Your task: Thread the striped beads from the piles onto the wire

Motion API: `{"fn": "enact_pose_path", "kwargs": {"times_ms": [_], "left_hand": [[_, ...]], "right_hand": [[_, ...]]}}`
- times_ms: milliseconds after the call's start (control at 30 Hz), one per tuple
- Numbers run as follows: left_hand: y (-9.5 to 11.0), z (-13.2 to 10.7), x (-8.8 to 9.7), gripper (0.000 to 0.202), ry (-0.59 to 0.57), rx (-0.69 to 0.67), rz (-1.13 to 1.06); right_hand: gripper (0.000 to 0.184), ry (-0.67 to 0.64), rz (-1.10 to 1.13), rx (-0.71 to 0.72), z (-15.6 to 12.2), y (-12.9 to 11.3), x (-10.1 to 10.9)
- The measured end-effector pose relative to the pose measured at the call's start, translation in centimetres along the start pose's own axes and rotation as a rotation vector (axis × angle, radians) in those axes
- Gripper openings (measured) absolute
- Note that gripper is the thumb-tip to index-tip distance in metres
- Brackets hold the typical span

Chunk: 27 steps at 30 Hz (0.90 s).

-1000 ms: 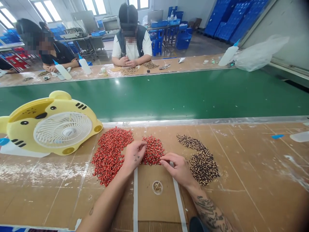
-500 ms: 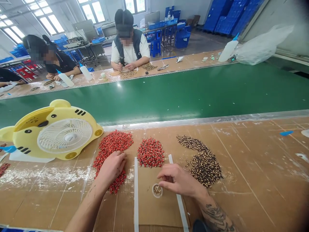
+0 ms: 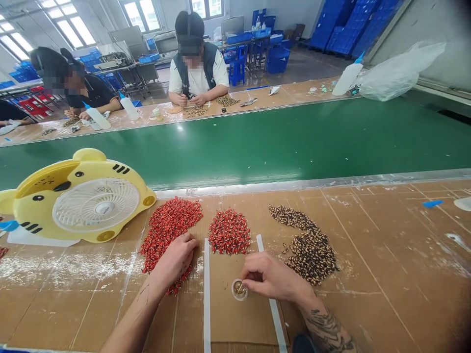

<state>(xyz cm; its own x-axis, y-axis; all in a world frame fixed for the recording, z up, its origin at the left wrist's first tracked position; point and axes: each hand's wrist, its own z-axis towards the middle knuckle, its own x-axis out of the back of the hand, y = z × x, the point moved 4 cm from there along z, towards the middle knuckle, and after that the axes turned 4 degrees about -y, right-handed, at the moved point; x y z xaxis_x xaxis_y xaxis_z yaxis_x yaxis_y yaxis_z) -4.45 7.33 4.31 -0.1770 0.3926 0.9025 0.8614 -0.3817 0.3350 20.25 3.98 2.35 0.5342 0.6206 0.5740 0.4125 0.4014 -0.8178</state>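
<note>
The thumb and bent forefinger of the right hand [image 3: 268, 275] come close together at the upper end of a thin, pale stick [image 3: 240, 289]; whether they pinch it, I cannot tell. The stick lies aslant in a small, round, clear plastic cup [image 3: 239, 299], its long axis running from the near left of the cup to the far right, that end pointing at the right fingertips. The cup's mouth faces up, and it rests on a flat brown cardboard sheet [image 3: 243, 323] between two white strips [image 3: 207, 304]. The left hand [image 3: 180, 252] curls palm down at the right edge of a large heap of small, glossy red pieces [image 3: 169, 220]; its fingertips are hidden, so their grip cannot be told. Beyond the sheet's far edge sits a smaller, rounded red mound [image 3: 229, 233]. Right of it curves a pile of small black-and-cream pieces [image 3: 312, 257]. Farther left lies a yellow, animal-faced plastic fan [image 3: 105, 208]. Past a smooth green belt [image 3: 228, 152], a person in a dark vest [image 3: 198, 73] sits working.
</note>
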Motion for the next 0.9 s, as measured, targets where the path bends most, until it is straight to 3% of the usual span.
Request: {"fn": "enact_pose_path", "kwargs": {"times_ms": [133, 333, 567, 900], "left_hand": [[-0.3, 0.2, 0.0, 0.026, 0.025, 0.063, 0.007], [-0.2, 0.7, 0.3, 0.024, 0.039, 0.048, 0.03], [-1.4, 1.2, -0.2, 0.021, 0.073, 0.103, 0.006], [-1.4, 1.1, 0.3, 0.02, 0.057, 0.035, -0.009]], "right_hand": [[0.011, 0.009, -0.017, 0.013, 0.1, 0.0, -0.2], [0.011, 0.012, -0.04, 0.013, 0.2, 0.3, -0.4], [0.01, 0.009, -0.021, 0.024, 0.1, 0.3, -0.4], [0.01, 0.018, -0.029, 0.017, 0.1, 0.2, -0.3]]}}
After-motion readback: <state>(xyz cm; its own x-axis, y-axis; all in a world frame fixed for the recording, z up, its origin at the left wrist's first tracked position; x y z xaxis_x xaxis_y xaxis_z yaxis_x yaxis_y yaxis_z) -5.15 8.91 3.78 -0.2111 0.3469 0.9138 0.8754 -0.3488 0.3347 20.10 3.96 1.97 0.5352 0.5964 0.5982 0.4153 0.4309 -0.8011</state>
